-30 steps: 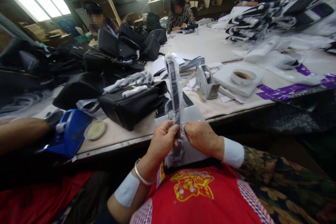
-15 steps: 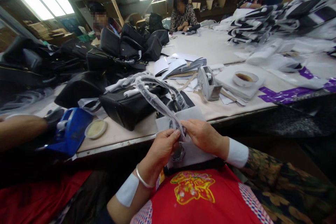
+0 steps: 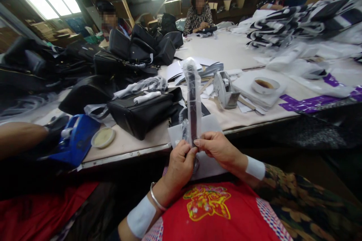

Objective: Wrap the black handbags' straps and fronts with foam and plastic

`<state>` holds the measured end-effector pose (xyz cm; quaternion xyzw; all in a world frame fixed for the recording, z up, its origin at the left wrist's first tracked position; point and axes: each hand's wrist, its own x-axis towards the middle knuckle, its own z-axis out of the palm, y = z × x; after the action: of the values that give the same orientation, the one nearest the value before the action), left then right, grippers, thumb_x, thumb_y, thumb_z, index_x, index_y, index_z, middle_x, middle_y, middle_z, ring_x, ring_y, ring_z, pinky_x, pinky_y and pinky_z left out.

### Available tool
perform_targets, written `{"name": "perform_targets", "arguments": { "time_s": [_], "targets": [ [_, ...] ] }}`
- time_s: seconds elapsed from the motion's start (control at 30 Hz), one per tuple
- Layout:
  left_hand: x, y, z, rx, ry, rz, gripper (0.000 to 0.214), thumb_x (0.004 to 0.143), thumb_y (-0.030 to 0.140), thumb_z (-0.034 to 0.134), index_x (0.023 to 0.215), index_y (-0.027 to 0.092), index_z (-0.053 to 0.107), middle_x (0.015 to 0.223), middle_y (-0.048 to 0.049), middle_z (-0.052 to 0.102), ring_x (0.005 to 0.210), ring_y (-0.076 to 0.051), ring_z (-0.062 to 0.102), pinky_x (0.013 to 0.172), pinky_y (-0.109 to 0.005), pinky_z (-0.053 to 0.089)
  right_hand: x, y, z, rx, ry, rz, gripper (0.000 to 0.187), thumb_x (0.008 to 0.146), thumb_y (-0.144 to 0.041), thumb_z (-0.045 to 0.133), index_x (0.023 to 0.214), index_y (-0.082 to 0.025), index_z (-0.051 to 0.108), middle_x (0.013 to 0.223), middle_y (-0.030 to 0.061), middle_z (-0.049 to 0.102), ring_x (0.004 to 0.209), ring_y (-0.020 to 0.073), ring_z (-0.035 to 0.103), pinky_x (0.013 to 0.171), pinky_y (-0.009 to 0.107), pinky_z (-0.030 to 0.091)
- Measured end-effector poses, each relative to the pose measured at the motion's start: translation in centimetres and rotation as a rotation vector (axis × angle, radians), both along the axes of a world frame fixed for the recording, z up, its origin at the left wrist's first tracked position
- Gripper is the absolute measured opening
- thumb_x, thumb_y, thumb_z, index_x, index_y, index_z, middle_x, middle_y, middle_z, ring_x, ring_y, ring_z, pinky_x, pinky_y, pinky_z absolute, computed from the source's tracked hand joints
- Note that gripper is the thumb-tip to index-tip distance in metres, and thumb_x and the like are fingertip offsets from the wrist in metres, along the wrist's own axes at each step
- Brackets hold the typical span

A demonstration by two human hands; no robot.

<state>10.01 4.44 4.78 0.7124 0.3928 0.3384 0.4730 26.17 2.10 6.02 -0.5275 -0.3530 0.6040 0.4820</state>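
Observation:
A dark strap wrapped in clear plastic [image 3: 193,101] rises upright between my hands, its top curved over. My left hand [image 3: 182,162] pinches its lower end between thumb and fingers. From the other side my right hand [image 3: 219,148] grips the same end, close to the left. Beneath the hands lies a white sheet [image 3: 210,165] hanging over the table edge, partly hidden by my fingers. Just beyond, a black handbag [image 3: 141,111] rests on the table with white wrapping on its top.
A grey tape dispenser [image 3: 225,90] and a tape roll [image 3: 266,85] stand to the right. On the left are a blue tape dispenser [image 3: 75,139], a round dish [image 3: 103,137] and a co-worker's arm [image 3: 22,137]. Black bags [image 3: 118,64] pile up behind; several people sit across the table.
The wrapped strap has swung from a loop lying over the handbag to standing upright. My left hand has turned, its back now facing up more. Both hands still grip the strap's end.

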Motion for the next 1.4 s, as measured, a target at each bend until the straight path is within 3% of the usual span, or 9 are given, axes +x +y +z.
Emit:
{"name": "perform_targets", "arguments": {
  "time_s": [0.2,0.37,0.47,0.67,0.87,1.0,1.13,1.3,1.4],
  "targets": [
    [-0.3,0.7,-0.6,-0.668,-0.340,-0.035,0.042,0.080,0.056,0.071,0.076,0.017,0.058,0.051,0.0096,0.034,0.045,-0.006,0.025,0.045,-0.021,0.020,0.5,-0.8,-1.1,0.541,-0.811,0.108,0.030,0.094,-0.027,0.055,0.067,-0.017,0.060,0.065,0.0010,0.057,0.064,0.0138,0.050,0.061,0.027,0.035],
    [1.4,0.5,-1.6,-0.772,-0.485,0.136,0.042,0.070,0.048,0.082,0.071,0.017,0.055,0.049,0.0121,0.029,0.042,-0.004,0.022,0.042,-0.019,0.015,0.3,-1.3,-1.9,0.818,-1.373,0.191,0.035,0.100,-0.016,0.039,0.078,-0.013,0.066,0.074,0.0096,0.063,0.069,0.0187,0.054,0.064,0.031,0.037],
    [1.3,0.5,-1.4,-0.707,-0.483,0.191,0.035,0.073,0.046,0.079,0.073,0.018,0.060,0.050,0.0106,0.034,0.043,-0.006,0.026,0.043,-0.020,0.021,0.8,-1.2,-1.3,0.720,-1.262,0.223,0.030,0.100,-0.024,0.046,0.084,-0.012,0.068,0.079,0.0105,0.066,0.072,0.0193,0.056,0.067,0.031,0.041],
    [0.3,-0.1,-0.3,-0.064,-0.156,0.106,0.020,0.088,0.031,0.067,0.072,0.021,0.074,0.075,-0.0027,0.062,0.077,-0.018,0.058,0.075,-0.028,0.046,1.3,-0.3,0.5,0.188,-0.327,0.190,0.036,0.084,-0.050,0.070,0.091,-0.015,0.075,0.082,0.0037,0.073,0.075,0.0190,0.063,0.068,0.028,0.048],
    [0.7,-0.8,-0.5,0.020,-0.092,0.122,0.023,0.090,0.029,0.064,0.071,0.021,0.073,0.079,-0.0050,0.064,0.077,-0.019,0.058,0.075,-0.029,0.046,-0.5,0.0,0.4,0.097,-0.139,-0.036,0.026,0.076,-0.040,0.075,0.070,-0.015,0.070,0.065,-0.0004,0.065,0.061,0.0129,0.054,0.061,0.026,0.043],
    [-0.2,-0.1,-0.1,-0.282,-0.243,-0.005,0.018,0.084,0.036,0.071,0.082,0.018,0.074,0.072,-0.0017,0.060,0.068,-0.015,0.054,0.066,-0.026,0.044,-0.2,-0.3,0.3,0.226,-0.283,0.035,0.021,0.083,-0.034,0.067,0.071,-0.016,0.067,0.065,-0.0015,0.061,0.063,0.0132,0.053,0.062,0.026,0.042],
    [-0.6,0.7,-0.1,-0.736,-0.557,-0.060,0.039,0.075,0.051,0.079,0.078,0.015,0.064,0.053,0.0090,0.034,0.046,-0.005,0.026,0.045,-0.018,0.024,0.3,-0.8,-0.3,0.545,-0.748,0.128,0.027,0.092,-0.026,0.058,0.066,-0.018,0.057,0.063,-0.0006,0.055,0.061,0.0129,0.048,0.059,0.026,0.036],
    [0.6,0.6,-0.9,-0.813,-0.602,0.100,0.044,0.068,0.048,0.086,0.068,0.016,0.055,0.050,0.0107,0.033,0.041,-0.002,0.023,0.040,-0.017,0.016,-0.2,-1.4,-1.6,0.817,-1.301,0.235,0.026,0.099,-0.016,0.043,0.080,-0.014,0.061,0.077,0.0089,0.062,0.071,0.0189,0.054,0.064,0.031,0.039],
    [0.7,0.5,-1.0,-0.807,-0.569,0.110,0.040,0.067,0.046,0.086,0.075,0.015,0.063,0.051,0.0094,0.039,0.042,-0.003,0.026,0.041,-0.018,0.020,0.1,-1.6,-1.5,0.773,-1.275,0.318,0.023,0.099,-0.018,0.044,0.086,-0.013,0.063,0.082,0.0115,0.064,0.076,0.0211,0.057,0.068,0.032,0.044]
  ]
}}
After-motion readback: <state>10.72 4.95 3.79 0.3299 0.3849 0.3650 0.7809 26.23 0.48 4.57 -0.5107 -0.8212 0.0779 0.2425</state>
